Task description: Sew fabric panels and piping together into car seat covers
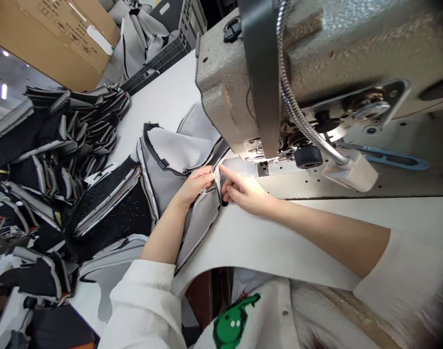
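"One machine (338,63) fills the upper right, over a white surface (279,237). What else is big?"

"A cardboard box (47,43) at the far left, then a heap (94,121) of black and grey pieces nearer, and a crate (174,52) with grey pieces in it."

"Are those done or waiting?"

"I can't tell. Either way, the work looks like one piece among many."

"And the one in hand?"

"The grey cloth (181,145). It lies on the surface left of the needle plate (279,167), close by but not under the machine's head."

"How far along is it?"

"Partway, I'd judge. Several grey panels with dark borders seem joined already, and the shape is bulky and folded. The part being handled looks unfinished, though I can't make out stitches there."

"What are the hands doing?"

"The left hand (197,184) has its fingertips pinched on the cloth. The right hand (245,191) has its index finger stretched out to the same spot, the others curled; whether it grips anything, I can't tell."

"What's at that spot?"

"A narrow pale edge (217,179) between the two hands. Securing it is probably what's left here."
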Tool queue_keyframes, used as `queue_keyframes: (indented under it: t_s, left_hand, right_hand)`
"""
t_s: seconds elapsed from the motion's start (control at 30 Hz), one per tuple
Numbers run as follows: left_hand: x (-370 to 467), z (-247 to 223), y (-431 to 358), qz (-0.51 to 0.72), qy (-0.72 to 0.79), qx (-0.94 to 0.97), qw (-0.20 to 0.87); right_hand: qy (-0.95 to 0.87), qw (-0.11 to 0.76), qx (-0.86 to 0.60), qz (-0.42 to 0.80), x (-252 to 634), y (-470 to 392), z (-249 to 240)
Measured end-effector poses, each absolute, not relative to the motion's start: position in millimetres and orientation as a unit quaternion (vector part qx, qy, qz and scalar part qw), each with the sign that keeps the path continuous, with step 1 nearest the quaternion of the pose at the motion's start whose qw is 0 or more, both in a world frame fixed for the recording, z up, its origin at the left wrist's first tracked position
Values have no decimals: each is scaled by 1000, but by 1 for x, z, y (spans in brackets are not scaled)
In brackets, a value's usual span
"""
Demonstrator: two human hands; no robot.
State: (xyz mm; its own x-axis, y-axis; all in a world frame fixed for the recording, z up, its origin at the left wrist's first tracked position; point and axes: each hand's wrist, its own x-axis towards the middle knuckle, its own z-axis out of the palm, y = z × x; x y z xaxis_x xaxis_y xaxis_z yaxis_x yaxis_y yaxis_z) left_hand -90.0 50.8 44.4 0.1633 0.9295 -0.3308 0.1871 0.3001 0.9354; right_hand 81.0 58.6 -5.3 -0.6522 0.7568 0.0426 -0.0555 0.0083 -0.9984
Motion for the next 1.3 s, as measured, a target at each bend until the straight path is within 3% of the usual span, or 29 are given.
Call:
queue_keyframes:
  t_s: [0.37,0.6,0.73,0.9,1.13,1.3]
  left_hand:
    - [-88,40,50,323,576,516,545]
    - [-59,35,21,417,605,584,344]
    - [-60,37,11,540,575,378,484]
    - [-79,47,23,509,556,165,636]
    - [-71,35,18,592,535,267,540]
    - [-69,37,17,578,546,245,554]
  right_hand:
    - [-682,332,-278,589,83,53,-3]
    - [-701,366,-355,498,93,59,1]
    - [-714,396,-376,438,99,66,6]
    - [-699,365,-400,466,97,65,8]
    - [-687,356,-412,482,95,63,7]
    - [-757,395,-393,340,100,55,7]
